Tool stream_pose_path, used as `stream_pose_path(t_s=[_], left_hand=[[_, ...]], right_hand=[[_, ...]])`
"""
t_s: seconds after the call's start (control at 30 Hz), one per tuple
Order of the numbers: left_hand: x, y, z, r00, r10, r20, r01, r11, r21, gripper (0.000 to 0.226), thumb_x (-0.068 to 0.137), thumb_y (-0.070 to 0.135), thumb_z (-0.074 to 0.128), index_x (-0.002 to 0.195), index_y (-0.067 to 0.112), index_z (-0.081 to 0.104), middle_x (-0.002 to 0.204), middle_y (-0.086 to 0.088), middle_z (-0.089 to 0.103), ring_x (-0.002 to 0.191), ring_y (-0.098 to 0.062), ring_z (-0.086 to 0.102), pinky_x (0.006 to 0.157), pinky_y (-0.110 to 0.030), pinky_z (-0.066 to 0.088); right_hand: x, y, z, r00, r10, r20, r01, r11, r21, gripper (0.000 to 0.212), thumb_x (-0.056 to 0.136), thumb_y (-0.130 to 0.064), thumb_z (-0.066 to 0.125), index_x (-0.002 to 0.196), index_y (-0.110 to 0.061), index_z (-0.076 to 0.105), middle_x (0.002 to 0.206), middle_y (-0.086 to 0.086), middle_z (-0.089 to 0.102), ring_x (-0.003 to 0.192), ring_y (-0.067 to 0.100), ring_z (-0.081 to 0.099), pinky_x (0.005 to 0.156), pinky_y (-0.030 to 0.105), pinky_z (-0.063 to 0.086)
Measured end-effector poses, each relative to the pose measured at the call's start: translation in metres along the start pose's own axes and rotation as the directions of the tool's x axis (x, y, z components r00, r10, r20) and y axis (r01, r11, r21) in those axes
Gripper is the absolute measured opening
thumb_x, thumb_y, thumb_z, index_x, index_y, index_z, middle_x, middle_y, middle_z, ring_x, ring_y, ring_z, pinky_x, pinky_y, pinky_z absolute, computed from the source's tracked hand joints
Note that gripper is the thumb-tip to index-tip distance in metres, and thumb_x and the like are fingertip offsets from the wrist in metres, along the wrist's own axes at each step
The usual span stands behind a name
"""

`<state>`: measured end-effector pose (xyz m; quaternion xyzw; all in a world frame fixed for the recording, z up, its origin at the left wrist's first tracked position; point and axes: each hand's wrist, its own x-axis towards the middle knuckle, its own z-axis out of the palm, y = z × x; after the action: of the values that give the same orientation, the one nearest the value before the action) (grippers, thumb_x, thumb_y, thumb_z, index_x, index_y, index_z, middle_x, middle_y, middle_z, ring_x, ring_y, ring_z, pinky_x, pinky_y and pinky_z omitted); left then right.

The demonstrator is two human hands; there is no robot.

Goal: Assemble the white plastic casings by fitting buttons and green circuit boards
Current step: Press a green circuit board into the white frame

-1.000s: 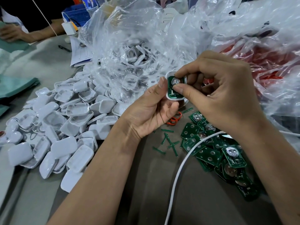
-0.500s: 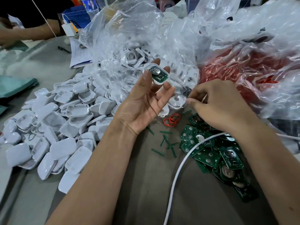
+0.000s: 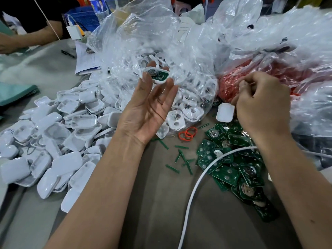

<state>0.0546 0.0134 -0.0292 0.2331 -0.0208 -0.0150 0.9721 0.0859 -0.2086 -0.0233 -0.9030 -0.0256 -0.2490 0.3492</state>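
Cluttered grey worktable (image 3: 152, 203). Keep left hand (image 3: 149, 108) fingertips pinching board-filled white plastic casing (image 3: 158, 75); right hand (image 3: 262, 105), curled, contents unclear, fetches next part.

Paper sheet (image 3: 86, 58) at the bench's far edge: faint ruled lines and marks, too small to read.
Paper inside the clear plastic bag (image 3: 183, 29): dark handwritten strokes, not legible.
Green circuit boards (image 3: 231, 169): tiny white print, too blurred to read.
Readable text: none.
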Motion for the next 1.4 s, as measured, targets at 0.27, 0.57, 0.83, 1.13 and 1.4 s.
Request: stream_pose_path(t_s=[0.27, 0.57, 0.83, 1.13, 1.4], left_hand=[[-0.001, 0.005, 0.0, 1.0, 0.003, 0.022, -0.004, 1.0, 0.026, 0.039, 0.061, 0.022, 0.084, 0.097, 0.008, 0.077, 0.103, -0.012, 0.072, 0.087, -0.024, 0.075, 0.075, -0.037, 0.065], [-0.001, -0.001, -0.005, 1.0, -0.01, -0.014, 0.012, 0.992, 0.129, 0.083, 0.06, 0.023, 0.092, 0.133, 0.011, 0.056, 0.111, -0.01, 0.071, 0.097, -0.024, 0.074, 0.079, -0.033, 0.064], [0.001, -0.004, -0.006, 0.999, -0.025, 0.031, 0.016, 0.964, 0.264, 0.078, 0.05, 0.024, 0.102, 0.118, 0.012, 0.064, 0.115, -0.008, 0.071, 0.094, -0.022, 0.074, 0.076, -0.03, 0.063], [0.002, -0.009, -0.008, 0.997, -0.047, 0.063, 0.016, 0.909, 0.416, 0.069, 0.046, 0.016, 0.102, 0.107, 0.013, 0.069, 0.12, -0.013, 0.074, 0.096, -0.024, 0.075, 0.079, -0.03, 0.062], [0.004, -0.01, -0.012, 0.995, 0.079, 0.055, -0.096, 0.854, 0.511, 0.036, 0.071, -0.006, 0.078, 0.1, 0.015, 0.07, 0.116, -0.009, 0.076, 0.098, -0.021, 0.074, 0.079, -0.029, 0.06]], right_hand=[[-0.011, -0.009, 0.002, 0.97, -0.05, 0.237, 0.109, 0.964, -0.242, 0.019, 0.094, -0.034, 0.075, 0.108, -0.021, 0.077, 0.1, 0.002, 0.074, 0.084, 0.022, 0.068, 0.079, 0.03, 0.054], [-0.01, -0.003, 0.004, 0.935, -0.065, 0.348, 0.183, 0.93, -0.319, 0.02, 0.089, -0.013, 0.08, 0.108, -0.011, 0.075, 0.104, 0.003, 0.054, 0.086, 0.018, 0.052, 0.084, 0.035, 0.049], [-0.012, -0.011, 0.002, 0.98, -0.04, 0.194, 0.02, 0.994, 0.109, 0.023, 0.085, -0.009, 0.075, 0.071, -0.013, 0.057, 0.063, 0.001, 0.06, 0.06, 0.014, 0.064, 0.056, 0.028, 0.055], [-0.008, -0.017, -0.007, 0.794, -0.015, 0.608, -0.539, 0.446, 0.715, 0.044, 0.072, -0.03, 0.088, 0.069, -0.017, 0.046, 0.063, 0.002, 0.04, 0.059, 0.02, 0.029, 0.042, 0.017, 0.034], [-0.009, -0.018, -0.004, 0.814, -0.072, 0.576, -0.526, 0.329, 0.785, 0.036, 0.073, -0.007, 0.076, 0.107, -0.005, 0.067, 0.086, 0.011, 0.068, 0.069, 0.016, 0.058, 0.052, 0.017, 0.046]])
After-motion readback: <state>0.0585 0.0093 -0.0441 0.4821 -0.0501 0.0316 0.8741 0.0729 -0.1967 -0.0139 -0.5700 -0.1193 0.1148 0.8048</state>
